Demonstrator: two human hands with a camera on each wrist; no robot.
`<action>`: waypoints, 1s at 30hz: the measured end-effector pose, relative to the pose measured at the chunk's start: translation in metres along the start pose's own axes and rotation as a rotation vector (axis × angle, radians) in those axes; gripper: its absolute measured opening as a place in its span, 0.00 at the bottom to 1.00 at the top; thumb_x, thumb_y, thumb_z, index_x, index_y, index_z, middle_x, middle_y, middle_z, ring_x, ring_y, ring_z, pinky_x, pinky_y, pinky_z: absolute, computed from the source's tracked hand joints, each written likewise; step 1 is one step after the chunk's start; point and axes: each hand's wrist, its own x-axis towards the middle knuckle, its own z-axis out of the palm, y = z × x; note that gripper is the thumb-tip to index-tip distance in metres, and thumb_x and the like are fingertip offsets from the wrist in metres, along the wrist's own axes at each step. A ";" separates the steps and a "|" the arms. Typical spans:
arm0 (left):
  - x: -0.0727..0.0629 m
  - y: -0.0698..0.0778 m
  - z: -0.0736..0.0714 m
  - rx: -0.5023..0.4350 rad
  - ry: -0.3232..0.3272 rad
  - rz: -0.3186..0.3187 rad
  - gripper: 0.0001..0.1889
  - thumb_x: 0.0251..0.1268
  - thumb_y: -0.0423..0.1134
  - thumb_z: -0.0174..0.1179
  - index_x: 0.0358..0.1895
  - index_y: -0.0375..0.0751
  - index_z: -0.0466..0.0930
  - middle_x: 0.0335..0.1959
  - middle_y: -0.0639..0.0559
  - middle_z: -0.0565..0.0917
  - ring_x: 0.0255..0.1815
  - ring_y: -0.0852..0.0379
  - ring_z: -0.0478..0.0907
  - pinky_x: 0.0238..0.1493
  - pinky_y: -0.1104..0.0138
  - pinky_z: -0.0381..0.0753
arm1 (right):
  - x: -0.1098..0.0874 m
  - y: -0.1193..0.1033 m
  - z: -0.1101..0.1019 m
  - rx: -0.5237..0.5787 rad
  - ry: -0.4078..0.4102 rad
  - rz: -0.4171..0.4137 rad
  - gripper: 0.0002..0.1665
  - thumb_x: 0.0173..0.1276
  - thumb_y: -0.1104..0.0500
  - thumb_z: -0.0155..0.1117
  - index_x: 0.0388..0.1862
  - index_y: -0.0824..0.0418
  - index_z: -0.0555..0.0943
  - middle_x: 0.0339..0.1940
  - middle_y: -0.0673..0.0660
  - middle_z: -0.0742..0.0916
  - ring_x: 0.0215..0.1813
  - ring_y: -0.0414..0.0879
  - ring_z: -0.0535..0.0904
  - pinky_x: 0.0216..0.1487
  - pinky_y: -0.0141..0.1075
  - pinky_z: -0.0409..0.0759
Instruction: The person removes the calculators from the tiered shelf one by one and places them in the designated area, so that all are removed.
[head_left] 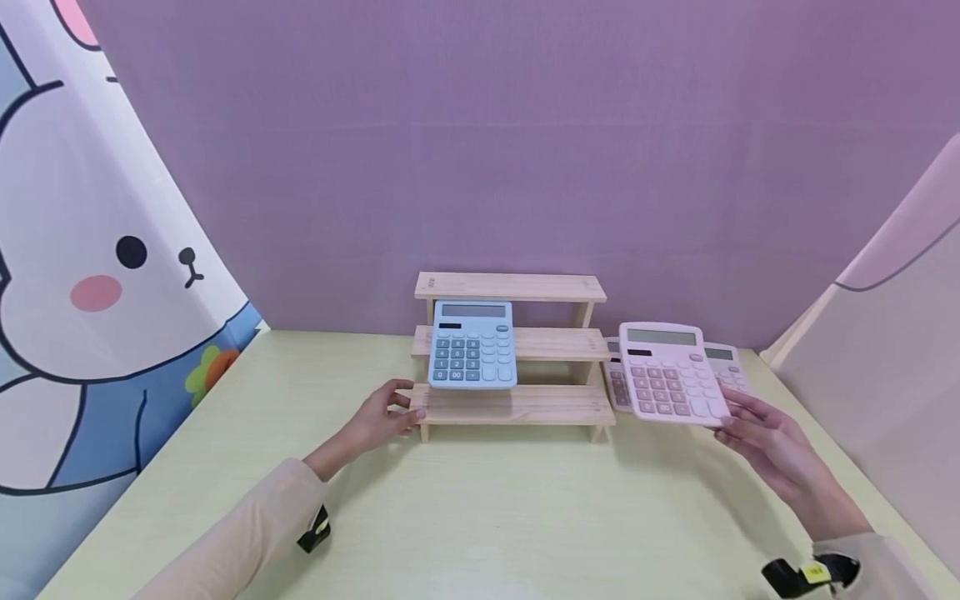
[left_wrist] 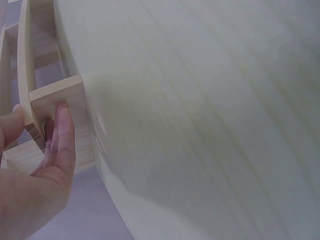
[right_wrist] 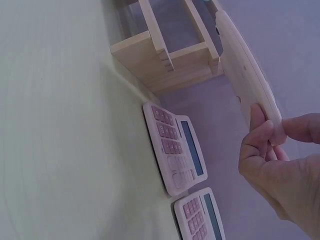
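Observation:
A three-step wooden display stand (head_left: 512,405) stands at the back of the table. My left hand (head_left: 378,418) grips the left end of its lowest board, the thumb above and the fingers underneath; the left wrist view shows this hand (left_wrist: 47,165) at the board's end. A light blue calculator (head_left: 472,346) sits tilted on the stand's left side, its screen up. To the right of the stand, my right hand (head_left: 776,450) pinches the lower right corner of a pink calculator (head_left: 667,375). In the right wrist view, this pink calculator (right_wrist: 247,75) is held above the table.
Two more pink calculators lie on the table right of the stand, one nearer (right_wrist: 172,150) to it and one farther (right_wrist: 200,215). A purple cloth (head_left: 510,150) hangs behind, with a cartoon-printed curtain (head_left: 112,358) at left and a pale curtain (head_left: 885,358) at right.

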 end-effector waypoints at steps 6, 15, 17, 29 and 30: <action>0.000 0.000 0.000 -0.002 0.002 0.005 0.29 0.62 0.34 0.57 0.63 0.26 0.55 0.44 0.32 0.73 0.39 0.46 0.82 0.40 0.59 0.85 | -0.005 0.000 -0.006 0.010 -0.021 -0.004 0.29 0.65 0.81 0.32 0.55 0.65 0.73 0.46 0.60 0.82 0.44 0.48 0.81 0.45 0.34 0.82; -0.001 0.000 0.000 -0.001 0.008 0.003 0.29 0.62 0.33 0.57 0.62 0.26 0.55 0.44 0.32 0.73 0.39 0.46 0.82 0.40 0.59 0.85 | -0.013 0.002 -0.015 0.022 -0.042 0.020 0.28 0.65 0.81 0.32 0.55 0.65 0.72 0.46 0.60 0.81 0.45 0.48 0.81 0.46 0.34 0.82; 0.000 0.000 0.000 0.000 0.008 0.001 0.29 0.62 0.33 0.57 0.62 0.27 0.55 0.44 0.32 0.73 0.39 0.47 0.82 0.40 0.60 0.85 | -0.015 0.003 -0.016 0.031 -0.047 0.027 0.28 0.65 0.81 0.32 0.55 0.65 0.72 0.46 0.60 0.81 0.46 0.48 0.80 0.46 0.34 0.82; 0.000 -0.001 0.000 -0.008 0.009 0.003 0.29 0.62 0.33 0.57 0.62 0.27 0.55 0.44 0.33 0.74 0.39 0.47 0.82 0.40 0.59 0.85 | -0.025 0.011 -0.021 0.021 -0.046 0.080 0.27 0.65 0.80 0.34 0.55 0.63 0.72 0.46 0.58 0.81 0.46 0.48 0.80 0.47 0.32 0.81; 0.000 -0.001 0.000 -0.006 0.009 0.002 0.29 0.62 0.33 0.57 0.62 0.27 0.55 0.44 0.33 0.74 0.39 0.47 0.82 0.40 0.59 0.85 | -0.026 0.012 -0.021 0.017 -0.043 0.085 0.27 0.65 0.80 0.35 0.55 0.63 0.72 0.46 0.58 0.81 0.45 0.47 0.80 0.47 0.32 0.81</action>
